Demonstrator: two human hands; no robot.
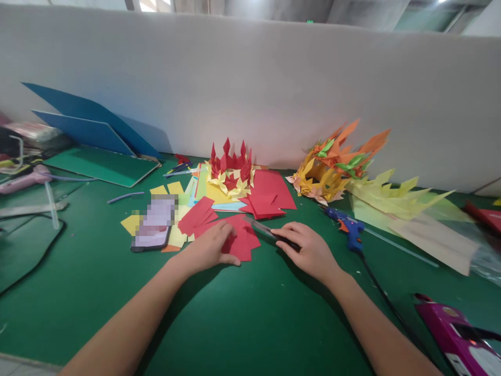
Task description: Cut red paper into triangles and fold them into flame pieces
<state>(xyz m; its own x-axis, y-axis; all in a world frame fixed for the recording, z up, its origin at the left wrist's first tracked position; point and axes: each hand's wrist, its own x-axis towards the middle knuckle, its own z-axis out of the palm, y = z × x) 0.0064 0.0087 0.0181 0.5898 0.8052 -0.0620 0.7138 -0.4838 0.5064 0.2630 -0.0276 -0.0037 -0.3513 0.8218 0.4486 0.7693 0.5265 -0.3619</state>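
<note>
My left hand (211,245) lies on a red sheet of paper (245,241) on the green table, fingers pressed flat on it. My right hand (305,248) is closed around a utility knife (260,227), whose blade end points left to the red sheet's upper edge. More red paper pieces (198,214) lie just left of the sheet. Behind them stands a red and yellow folded paper flower (230,175) on a stack of coloured sheets.
A phone (154,224) lies on yellow paper to the left. A blue glue gun (350,230) with its cord sits right of my hand. An orange and yellow paper flower (334,167), pale yellow paper (407,209), a magenta object (456,334) and blue boards (90,122) surround the area.
</note>
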